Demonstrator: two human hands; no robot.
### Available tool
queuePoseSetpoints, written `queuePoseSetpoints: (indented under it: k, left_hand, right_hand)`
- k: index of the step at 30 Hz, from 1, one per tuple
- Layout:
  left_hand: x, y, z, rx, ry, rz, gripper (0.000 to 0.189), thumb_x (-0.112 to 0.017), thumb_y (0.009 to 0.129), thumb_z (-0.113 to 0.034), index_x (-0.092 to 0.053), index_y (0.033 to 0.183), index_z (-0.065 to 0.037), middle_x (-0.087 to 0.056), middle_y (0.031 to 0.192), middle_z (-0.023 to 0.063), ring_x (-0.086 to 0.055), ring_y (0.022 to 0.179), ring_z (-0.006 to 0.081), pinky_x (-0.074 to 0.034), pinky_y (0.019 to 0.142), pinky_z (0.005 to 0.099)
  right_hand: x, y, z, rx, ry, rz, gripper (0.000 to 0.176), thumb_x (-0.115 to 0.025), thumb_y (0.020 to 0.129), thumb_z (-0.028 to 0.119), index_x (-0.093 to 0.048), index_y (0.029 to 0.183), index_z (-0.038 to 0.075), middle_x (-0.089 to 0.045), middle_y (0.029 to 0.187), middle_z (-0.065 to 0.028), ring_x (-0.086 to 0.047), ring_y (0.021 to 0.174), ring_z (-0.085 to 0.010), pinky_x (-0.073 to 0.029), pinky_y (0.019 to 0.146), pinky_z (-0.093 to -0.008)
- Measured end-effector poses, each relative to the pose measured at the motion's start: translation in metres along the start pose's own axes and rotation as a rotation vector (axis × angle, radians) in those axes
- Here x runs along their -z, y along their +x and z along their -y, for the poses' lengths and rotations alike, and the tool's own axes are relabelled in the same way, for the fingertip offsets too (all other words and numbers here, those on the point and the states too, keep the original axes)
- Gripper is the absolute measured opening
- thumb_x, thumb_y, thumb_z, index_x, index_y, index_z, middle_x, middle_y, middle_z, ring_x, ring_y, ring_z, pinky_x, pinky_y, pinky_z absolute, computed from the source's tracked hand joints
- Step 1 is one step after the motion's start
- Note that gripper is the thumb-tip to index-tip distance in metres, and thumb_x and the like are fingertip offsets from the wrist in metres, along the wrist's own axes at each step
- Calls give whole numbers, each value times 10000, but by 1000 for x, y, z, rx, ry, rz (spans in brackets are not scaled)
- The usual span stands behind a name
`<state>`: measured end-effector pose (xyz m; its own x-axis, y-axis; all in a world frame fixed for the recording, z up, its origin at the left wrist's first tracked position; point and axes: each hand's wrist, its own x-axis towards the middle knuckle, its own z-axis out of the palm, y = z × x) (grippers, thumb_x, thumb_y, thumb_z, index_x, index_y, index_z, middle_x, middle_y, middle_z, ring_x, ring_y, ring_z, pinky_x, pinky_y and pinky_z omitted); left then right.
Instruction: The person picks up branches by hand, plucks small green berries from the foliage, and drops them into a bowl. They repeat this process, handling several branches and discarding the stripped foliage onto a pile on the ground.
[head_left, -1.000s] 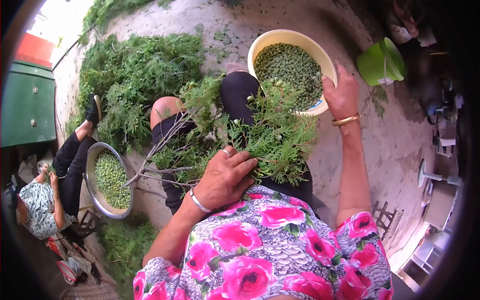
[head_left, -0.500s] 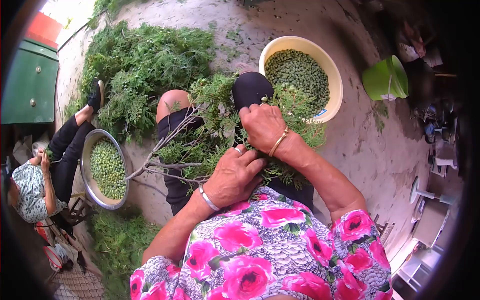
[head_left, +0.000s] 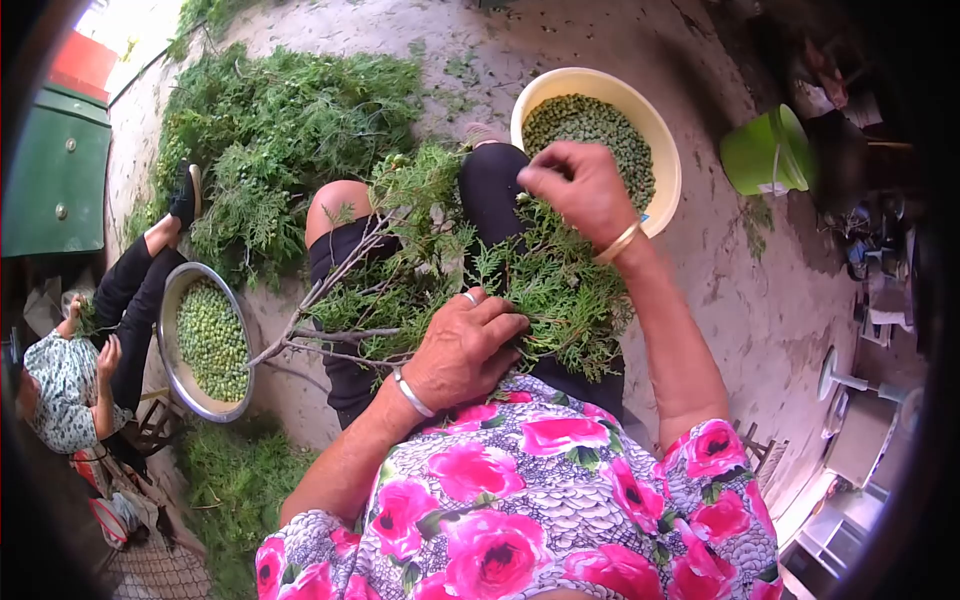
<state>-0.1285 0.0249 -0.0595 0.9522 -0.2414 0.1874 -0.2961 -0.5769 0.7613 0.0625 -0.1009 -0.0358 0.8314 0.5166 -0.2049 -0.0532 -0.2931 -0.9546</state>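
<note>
Across my lap lies a leafy evergreen branch point(head_left: 400, 270) with flat, feathery green sprays, its bare forked stems pointing left. My left hand point(head_left: 468, 345), with a ring and a silver bangle, is closed on its foliage near my waist. Raised above the right-hand sprays, my right hand point(head_left: 582, 190) has its fingers curled in; whatever they hold, if anything, is hidden. Just behind that hand stands a cream tub point(head_left: 668, 150) holding many small green cones point(head_left: 590, 130), partly covered by the hand.
A metal basin point(head_left: 166, 345) of green cones stands at left beside a seated person point(head_left: 75, 370) handling greenery. Cut branches point(head_left: 290, 130) lie heaped on the floor ahead, more greenery point(head_left: 240, 490) at lower left. A lime-green bucket point(head_left: 750, 155) stands at right.
My right hand has lifted off the branch and moved up and right toward the cream tub. My left hand stays on the branch. The seated person's hands have moved apart.
</note>
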Motion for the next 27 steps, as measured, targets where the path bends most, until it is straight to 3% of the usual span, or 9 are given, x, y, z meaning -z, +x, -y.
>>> queuePoseSetpoints:
  k: [2,3,6,8,12,14,17,23,27]
  left_hand:
    - [0,0,0,-1,-2,-2,374,-726,654,-70,-629,1013,-29,-597,947,124,-547,833,307,-463,738,402]
    - [-1,0,1,-2,-4,-6,368,-725,655,-67,-630,1009,-30,-597,946,122,-547,828,307,-464,736,402]
    - [-1,0,1,1,-10,4,359,-723,658,-64,-632,1004,-31,-601,946,117,-549,817,305,-465,732,399]
    - [-2,-1,2,-2,-4,11,352,-722,662,-62,-632,1000,-31,-603,943,115,-550,814,302,-465,730,397]
    - [-4,-1,1,-34,57,-20,325,-719,674,-58,-631,986,-32,-611,933,110,-553,807,294,-463,724,393]
    - [-4,0,0,-30,56,6,316,-717,677,-57,-632,980,-32,-611,929,109,-554,806,292,-462,721,393]
    - [-3,1,-2,-23,59,22,309,-715,678,-53,-633,974,-33,-612,926,107,-554,804,291,-461,717,393]
    - [-4,5,-1,-7,67,38,324,-714,660,-42,-631,973,-36,-613,924,108,-555,802,299,-459,715,395]
    - [-3,7,-3,-16,86,40,339,-714,644,-43,-627,971,-37,-615,926,106,-556,798,299,-459,716,396]
  right_hand:
    - [-7,4,-22,367,-743,13,145,-675,737,111,-649,825,0,-644,742,-156,-615,644,-294,-491,597,-382]
    - [-14,3,-24,313,-896,-1,178,-711,698,127,-631,783,-8,-625,753,-212,-613,713,-384,-482,668,-451]
    - [-16,9,-30,318,-849,4,151,-694,716,126,-628,747,-6,-622,729,-214,-611,722,-390,-479,672,-451]
    - [-12,19,-41,405,-723,-70,156,-695,740,126,-624,736,-13,-624,682,-177,-615,630,-323,-481,616,-420]
    - [12,27,-39,247,-304,-263,191,-671,830,141,-618,719,-5,-570,612,-15,-492,492,-101,-411,458,-272]
    - [29,23,-29,-169,304,-296,195,-647,832,172,-636,737,1,-600,595,-62,-476,483,-98,-397,444,-232]
    - [70,28,-26,-123,631,-288,119,-621,813,115,-636,764,7,-610,649,-47,-450,470,-63,-334,412,-181]
    - [51,-45,11,-90,170,-30,83,-582,756,41,-647,736,-6,-622,645,-18,-516,521,-74,-383,450,-201]
    - [26,-90,-27,46,-334,-17,151,-666,740,139,-653,742,-11,-647,652,-122,-604,556,-230,-464,520,-349]
